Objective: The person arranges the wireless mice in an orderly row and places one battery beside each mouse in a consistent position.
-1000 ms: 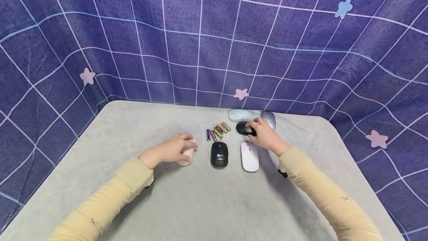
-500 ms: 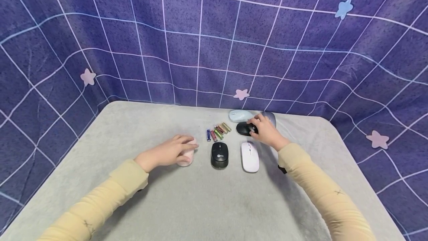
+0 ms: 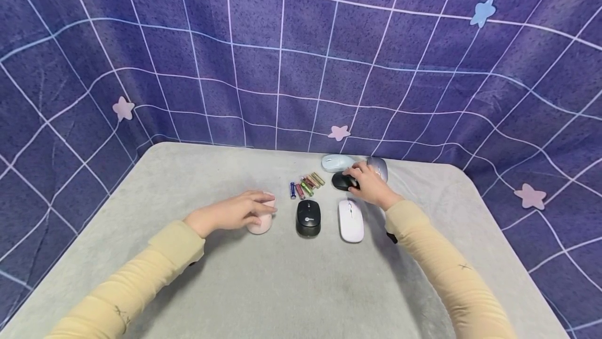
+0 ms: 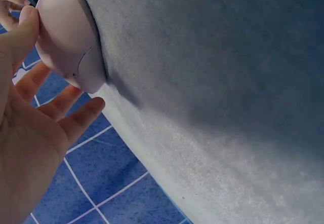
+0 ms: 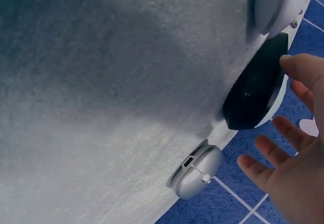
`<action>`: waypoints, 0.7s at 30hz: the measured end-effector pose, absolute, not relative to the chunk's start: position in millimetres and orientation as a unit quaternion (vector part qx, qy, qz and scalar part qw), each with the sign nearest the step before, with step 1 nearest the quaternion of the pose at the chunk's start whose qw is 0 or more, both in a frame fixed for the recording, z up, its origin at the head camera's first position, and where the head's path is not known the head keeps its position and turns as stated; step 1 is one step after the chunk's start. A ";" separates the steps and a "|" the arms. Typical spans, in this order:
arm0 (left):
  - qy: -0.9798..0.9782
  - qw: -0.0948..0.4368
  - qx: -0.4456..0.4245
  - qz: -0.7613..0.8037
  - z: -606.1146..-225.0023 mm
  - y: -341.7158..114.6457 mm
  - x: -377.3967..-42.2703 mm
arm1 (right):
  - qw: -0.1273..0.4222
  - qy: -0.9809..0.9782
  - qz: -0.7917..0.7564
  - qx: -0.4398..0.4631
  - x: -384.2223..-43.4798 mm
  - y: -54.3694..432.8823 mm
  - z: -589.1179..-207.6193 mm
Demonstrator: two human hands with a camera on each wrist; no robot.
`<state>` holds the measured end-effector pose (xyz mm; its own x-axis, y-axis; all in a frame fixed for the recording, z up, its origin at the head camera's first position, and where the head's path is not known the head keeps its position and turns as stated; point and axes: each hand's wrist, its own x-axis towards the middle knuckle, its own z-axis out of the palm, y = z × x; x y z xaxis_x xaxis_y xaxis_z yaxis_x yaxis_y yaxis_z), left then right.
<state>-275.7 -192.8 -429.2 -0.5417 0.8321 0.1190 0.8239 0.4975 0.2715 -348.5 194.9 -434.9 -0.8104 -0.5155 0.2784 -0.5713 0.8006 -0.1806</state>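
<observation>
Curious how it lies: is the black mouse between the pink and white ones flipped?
Right side up: the black mouse shows its scroll wheel and logo on top.

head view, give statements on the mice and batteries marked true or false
The left hand is at the pink mouse. True.
The white mouse lies right of the logo-marked black mouse. True.
The right hand rests on the white mouse. False: the right hand is at the other black mouse.
The batteries lie nearer the person than the white mouse. False: the batteries lie farther.
The light blue mouse lies left of the grey mouse. True.
</observation>
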 end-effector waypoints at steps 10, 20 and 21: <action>0.866 0.002 0.479 0.140 -434.1 -191.8 -273.8 | 0.079 -0.943 0.153 0.285 -350.8 199.6 -445.3; 0.864 -0.013 0.484 0.138 -436.5 -192.6 -273.3 | 0.088 -0.934 0.172 0.302 -355.1 197.9 -450.7; 0.864 -0.016 0.484 0.138 -436.9 -192.8 -273.2 | 0.088 -0.933 0.173 0.303 -354.9 197.8 -450.4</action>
